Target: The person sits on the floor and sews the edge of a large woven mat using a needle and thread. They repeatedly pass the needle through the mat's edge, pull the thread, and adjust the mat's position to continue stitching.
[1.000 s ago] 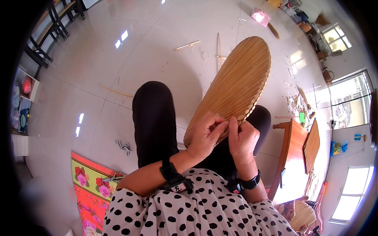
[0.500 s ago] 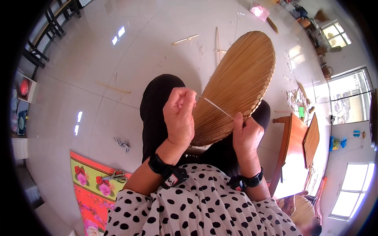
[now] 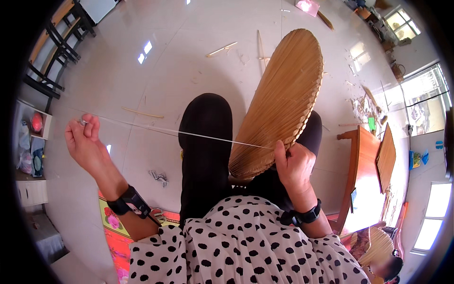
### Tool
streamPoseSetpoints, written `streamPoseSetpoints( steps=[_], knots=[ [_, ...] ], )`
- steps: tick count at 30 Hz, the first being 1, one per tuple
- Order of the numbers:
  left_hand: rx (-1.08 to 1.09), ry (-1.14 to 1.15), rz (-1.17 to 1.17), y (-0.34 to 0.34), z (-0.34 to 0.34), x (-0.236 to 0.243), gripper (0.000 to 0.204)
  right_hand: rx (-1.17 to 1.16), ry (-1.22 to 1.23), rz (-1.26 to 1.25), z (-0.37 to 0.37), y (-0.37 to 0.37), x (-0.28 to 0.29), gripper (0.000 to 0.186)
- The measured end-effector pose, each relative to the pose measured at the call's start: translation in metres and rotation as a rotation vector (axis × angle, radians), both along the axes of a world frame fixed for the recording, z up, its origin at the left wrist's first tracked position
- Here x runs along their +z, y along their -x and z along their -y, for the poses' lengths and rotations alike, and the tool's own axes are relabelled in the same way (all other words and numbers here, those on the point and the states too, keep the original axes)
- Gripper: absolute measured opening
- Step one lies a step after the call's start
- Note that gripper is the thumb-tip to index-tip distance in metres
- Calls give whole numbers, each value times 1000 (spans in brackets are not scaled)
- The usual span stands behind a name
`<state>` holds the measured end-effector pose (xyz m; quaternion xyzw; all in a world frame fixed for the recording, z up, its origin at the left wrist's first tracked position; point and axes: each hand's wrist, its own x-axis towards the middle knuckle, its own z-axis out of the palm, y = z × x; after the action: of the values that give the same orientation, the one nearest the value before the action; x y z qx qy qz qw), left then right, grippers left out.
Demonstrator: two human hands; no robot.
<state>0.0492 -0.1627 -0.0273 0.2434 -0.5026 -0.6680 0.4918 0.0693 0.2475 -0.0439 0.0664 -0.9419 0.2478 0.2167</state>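
A large oval fan (image 3: 279,90) of pleated tan leaf with a braided edge leans between my black-clad knees. My right hand (image 3: 296,165) is closed on its lower right rim, thumb uppermost. From there a thin white thread (image 3: 213,138) runs taut across my left knee to my left hand (image 3: 87,144), held out at the left with curled fingers around the thread. A small silvery item (image 3: 82,122) shows among those fingers; I cannot make out what it is.
A wooden table (image 3: 359,175) stands at right, near another person (image 3: 383,265) with a fan. Benches (image 3: 54,54) and shelves (image 3: 33,156) line the left. Straw scraps (image 3: 222,49) lie on the tiled floor; a floral mat (image 3: 113,241) with scissors (image 3: 159,215) is below left.
My left hand has swung from the fan out to the far left, drawing the thread long and straight. My right hand stays on the rim.
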Motion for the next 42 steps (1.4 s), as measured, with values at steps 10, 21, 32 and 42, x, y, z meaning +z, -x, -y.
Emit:
streamPoseSetpoints(
  steps=[10, 21, 32, 42],
  knots=[
    [-1199, 838, 225, -14, -221, -5, 32, 28, 53, 39, 1, 1, 7, 34],
    [-835, 691, 350, 17, -152, -1, 8, 66, 0, 47, 3, 4, 11, 33],
    [-1264, 785, 253, 2, -211, -1, 46, 100, 55, 39, 5, 10, 3, 32],
    [-1417, 609, 449, 6, -206, -16, 68, 446, 500, 210, 9, 8, -19, 17]
  ],
)
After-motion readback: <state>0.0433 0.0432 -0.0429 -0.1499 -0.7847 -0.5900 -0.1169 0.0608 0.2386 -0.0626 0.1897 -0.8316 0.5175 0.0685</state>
